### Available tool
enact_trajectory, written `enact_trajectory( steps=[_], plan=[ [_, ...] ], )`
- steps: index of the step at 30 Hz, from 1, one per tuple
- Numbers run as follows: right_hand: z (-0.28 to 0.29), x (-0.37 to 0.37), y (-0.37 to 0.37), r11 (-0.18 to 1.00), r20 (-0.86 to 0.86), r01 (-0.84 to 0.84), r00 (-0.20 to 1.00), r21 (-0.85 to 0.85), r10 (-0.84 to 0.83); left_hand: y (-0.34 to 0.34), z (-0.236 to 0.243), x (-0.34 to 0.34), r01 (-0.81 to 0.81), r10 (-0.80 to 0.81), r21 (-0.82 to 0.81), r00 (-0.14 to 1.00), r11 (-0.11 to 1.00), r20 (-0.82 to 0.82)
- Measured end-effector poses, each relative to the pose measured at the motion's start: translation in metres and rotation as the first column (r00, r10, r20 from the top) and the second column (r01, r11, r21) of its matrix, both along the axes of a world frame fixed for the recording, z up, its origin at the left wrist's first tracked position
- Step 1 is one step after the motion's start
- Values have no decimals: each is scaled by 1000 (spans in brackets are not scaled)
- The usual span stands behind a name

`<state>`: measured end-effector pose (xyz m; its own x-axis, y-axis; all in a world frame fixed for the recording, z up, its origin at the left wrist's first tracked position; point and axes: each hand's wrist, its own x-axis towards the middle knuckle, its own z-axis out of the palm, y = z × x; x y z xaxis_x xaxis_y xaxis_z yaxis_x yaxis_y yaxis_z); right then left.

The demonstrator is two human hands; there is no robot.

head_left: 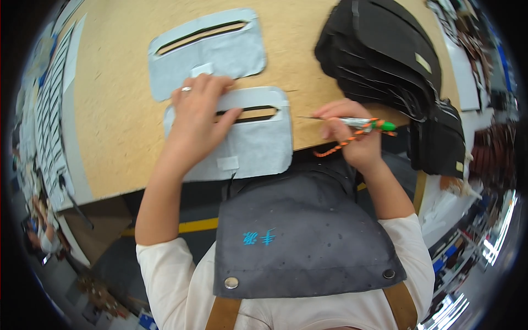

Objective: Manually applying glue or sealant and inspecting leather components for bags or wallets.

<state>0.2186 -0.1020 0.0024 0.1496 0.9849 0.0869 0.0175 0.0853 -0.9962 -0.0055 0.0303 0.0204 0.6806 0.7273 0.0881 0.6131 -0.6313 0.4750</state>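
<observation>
My left hand [201, 118], a ring on one finger, lies over the left part of a light grey panel [258, 146] at the table's near edge. Its thumb rests by the panel's black-edged slot, and the fingers reach toward a second, similar panel [165, 71] just beyond. Each panel has a long slot and a small white tab. In my right hand [360, 140], closed around it, is a pen-shaped tool [357, 124] with a thin pointed tip, a green end and an orange-and-black cord. The tip points left, apart from the near panel.
A stack of black fabric pieces [385, 49] lies at the far right of the wooden table [115, 121], with more black pieces [437, 140] at its right edge. Striped strips [52, 115] line the left side. My grey apron [308, 231] sits against the near edge.
</observation>
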Motion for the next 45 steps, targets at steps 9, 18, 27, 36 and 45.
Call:
enact_trajectory(
  steps=[9,18,27,36,45],
  plan=[
    [29,5,1,976,-27,-34,999,217,41,-7,16,-19,-113,345,-442,801,890,489],
    [17,7,17,984,-77,-1,997,177,15,-68,-15,-28,109,804,-887,383,449,454],
    [-6,-10,33,984,-108,-165,982,-71,157,-70,10,-22,19,80,-391,969,920,236],
    [-6,-15,33,969,-94,-174,983,-178,159,-29,-12,3,384,-385,43,907,922,171],
    [-4,-8,34,948,31,-198,977,-251,212,-26,-16,5,388,-378,-22,908,921,182]
  ],
)
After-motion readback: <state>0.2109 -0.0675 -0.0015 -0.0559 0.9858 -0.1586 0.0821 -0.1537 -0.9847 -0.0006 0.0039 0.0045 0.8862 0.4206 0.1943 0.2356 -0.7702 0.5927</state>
